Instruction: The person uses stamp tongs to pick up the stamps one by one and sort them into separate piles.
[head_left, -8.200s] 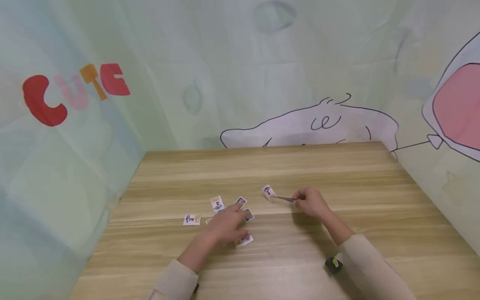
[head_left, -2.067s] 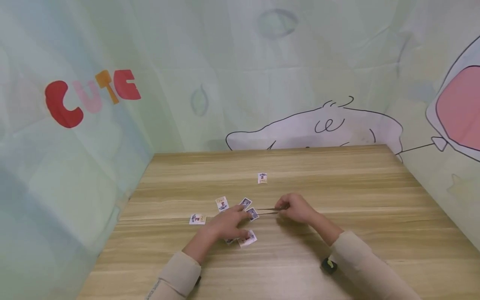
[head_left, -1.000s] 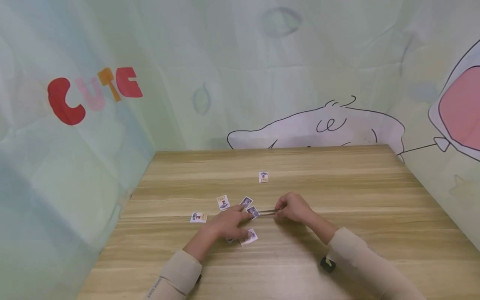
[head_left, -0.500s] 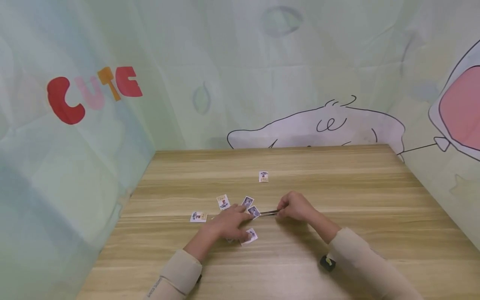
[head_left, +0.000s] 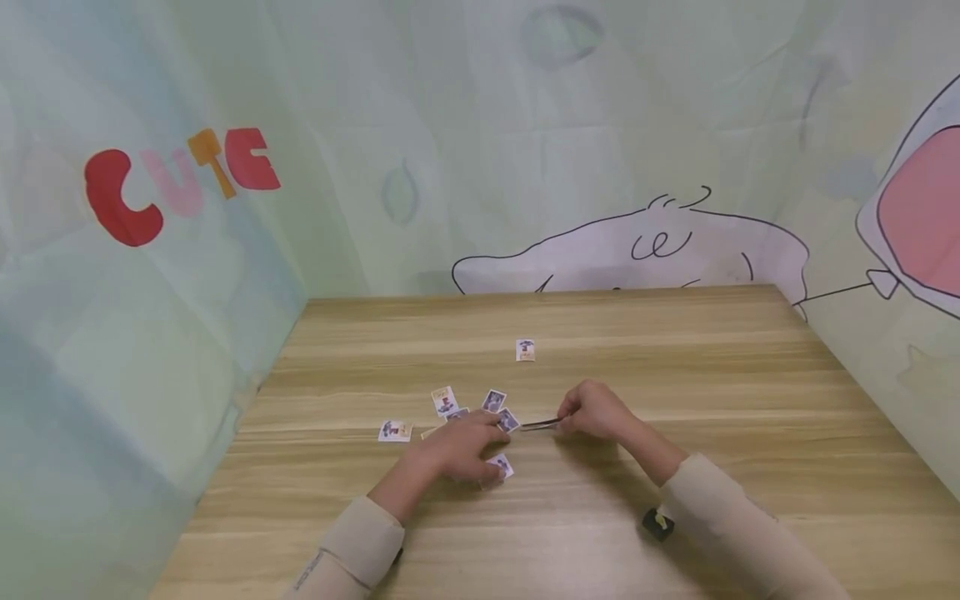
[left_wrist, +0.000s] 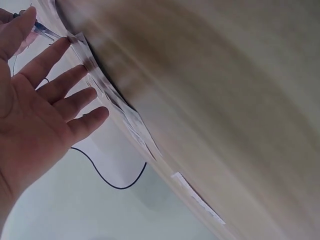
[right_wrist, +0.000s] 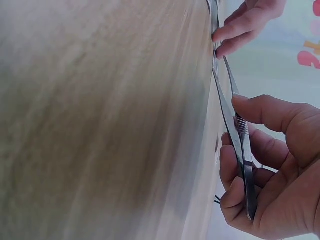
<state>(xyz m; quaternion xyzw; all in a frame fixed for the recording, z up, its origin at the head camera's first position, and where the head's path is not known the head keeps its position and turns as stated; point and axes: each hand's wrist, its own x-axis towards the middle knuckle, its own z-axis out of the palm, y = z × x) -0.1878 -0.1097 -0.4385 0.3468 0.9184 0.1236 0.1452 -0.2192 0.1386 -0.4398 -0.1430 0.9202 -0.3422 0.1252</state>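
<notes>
A printed card (head_left: pixel 526 350), lately at the tips of the tweezers (right_wrist: pixel 246 145), now lies alone beyond the clustered cards (head_left: pixel 444 401); pinched by the right hand (head_left: pixel 597 412), the tips stand parted just beside a second card (head_left: pixel 510 418), unlifted on the worktop (head_left: pixel 675 358) near the spread left hand (head_left: pixel 459 447)

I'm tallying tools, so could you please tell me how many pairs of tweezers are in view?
1: the tweezers, held in the right hand, tips near a card by the left hand.
</notes>
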